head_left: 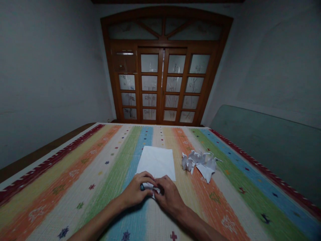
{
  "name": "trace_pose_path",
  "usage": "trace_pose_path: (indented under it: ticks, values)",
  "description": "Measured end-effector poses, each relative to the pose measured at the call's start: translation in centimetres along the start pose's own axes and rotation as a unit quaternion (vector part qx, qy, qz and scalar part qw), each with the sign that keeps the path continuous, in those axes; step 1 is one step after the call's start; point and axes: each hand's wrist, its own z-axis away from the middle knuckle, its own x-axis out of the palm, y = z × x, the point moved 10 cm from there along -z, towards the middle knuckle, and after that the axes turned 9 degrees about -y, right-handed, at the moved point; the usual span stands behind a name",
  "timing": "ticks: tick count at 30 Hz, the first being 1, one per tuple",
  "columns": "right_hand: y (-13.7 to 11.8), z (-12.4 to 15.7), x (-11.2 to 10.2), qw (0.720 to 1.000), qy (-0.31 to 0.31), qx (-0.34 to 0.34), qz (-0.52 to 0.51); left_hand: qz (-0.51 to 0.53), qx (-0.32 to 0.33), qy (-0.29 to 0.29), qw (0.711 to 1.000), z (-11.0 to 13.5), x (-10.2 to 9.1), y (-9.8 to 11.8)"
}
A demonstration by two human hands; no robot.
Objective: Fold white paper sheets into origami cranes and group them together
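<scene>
Just in front of a white paper sheet [156, 159], my left hand [136, 190] and my right hand [168, 193] meet over the table. Between them is a small piece of folded, creased white paper [149, 185]. Both hands are closed on it, with the fingertips close together. A small dark teal object [142, 187] shows by the left palm; its kind cannot be made out. The fingers hide much of the folded paper. The white sheet lies flat, its near edge partly behind my hands.
Crumpled and torn white paper scraps [200, 163] lie to the right of the sheet. A striped tablecloth [100, 187] covers the table. Beyond the far edge stand wooden doors with glass panes [162, 83]. A pale green panel [263, 140] leans along the right wall.
</scene>
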Motion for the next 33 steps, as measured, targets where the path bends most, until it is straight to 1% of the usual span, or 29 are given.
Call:
trace_pose_path:
  ticks: [2,4,8,10,15,18,22,27,30,33]
  values:
    - [0.1,0.0,0.0,1.000,0.001,-0.010,-0.009,-0.037,0.015,-0.030,0.999,0.3,0.3,0.7]
    - [0.1,0.0,-0.1,1.000,0.008,-0.018,-0.016,-0.075,0.014,-0.043,0.996,0.7,0.6,1.1]
    - [-0.1,-0.1,-0.2,1.000,0.006,-0.013,-0.012,-0.114,-0.063,-0.021,0.991,1.0,0.4,-0.1]
    - [-0.2,-0.1,-0.2,1.000,-0.004,0.000,-0.003,-0.117,-0.079,-0.023,0.990,0.9,0.6,-0.5]
    - [-0.9,0.1,-0.1,1.000,-0.026,0.000,-0.013,-0.113,-0.077,-0.026,0.990,0.8,0.4,-0.5]
    - [-0.9,0.2,-0.2,1.000,-0.017,-0.002,-0.012,-0.100,-0.063,-0.029,0.993,0.8,0.3,0.0]
    - [-0.8,0.3,-0.4,1.000,0.001,-0.002,-0.003,-0.087,-0.021,-0.042,0.995,0.8,0.3,1.1]
    - [-1.5,0.1,-0.5,1.000,-0.012,-0.014,-0.015,-0.107,-0.018,-0.060,0.992,1.0,0.3,0.8]
    - [-1.6,0.1,-0.9,1.000,0.000,-0.007,-0.025,-0.094,-0.018,-0.040,0.995,1.2,-0.3,0.4]
    - [-1.3,0.0,-1.3,0.998,0.011,0.001,-0.057,-0.038,-0.017,0.015,0.999,1.2,-1.4,-0.1]
